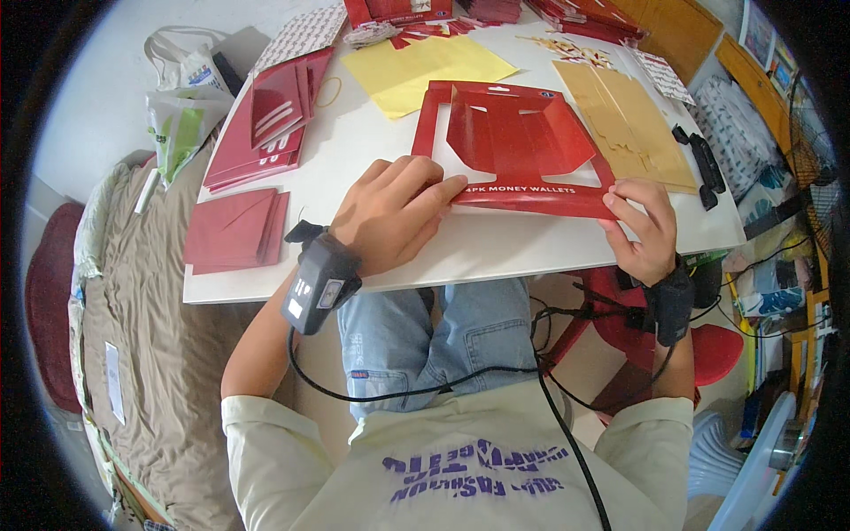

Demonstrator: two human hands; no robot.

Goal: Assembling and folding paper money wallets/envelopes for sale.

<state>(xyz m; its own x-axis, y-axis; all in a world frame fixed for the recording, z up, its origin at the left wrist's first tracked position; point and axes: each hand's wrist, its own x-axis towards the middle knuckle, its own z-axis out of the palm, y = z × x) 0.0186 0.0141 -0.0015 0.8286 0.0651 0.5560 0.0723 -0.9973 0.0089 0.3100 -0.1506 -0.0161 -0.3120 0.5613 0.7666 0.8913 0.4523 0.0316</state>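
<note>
Red card package (522,200): lying over the tabletop (478,234), in front of the body, between both hands; raised or resting, not clear
Folded red panel (518,133): standing partly up with bent sides, inside the window of the package
Left hand (385,208): curled fingers, touching the lower left corner with the index fingertip; thumb hidden, so impossible to say if gripping
Right hand (646,234): pinching the lower right corner with the fingers
Yellow sheet (390,71): lying flat, behind and to the left of the package
Tan card sheets (633,124): lying just to the right of the package
Dark red envelopes (232,228): stacked at the left edge, well apart from the package
Rubber band (329,92): lying near the yellow sheet
Wrist devices (323,274): black, strapped on both wrists
</note>
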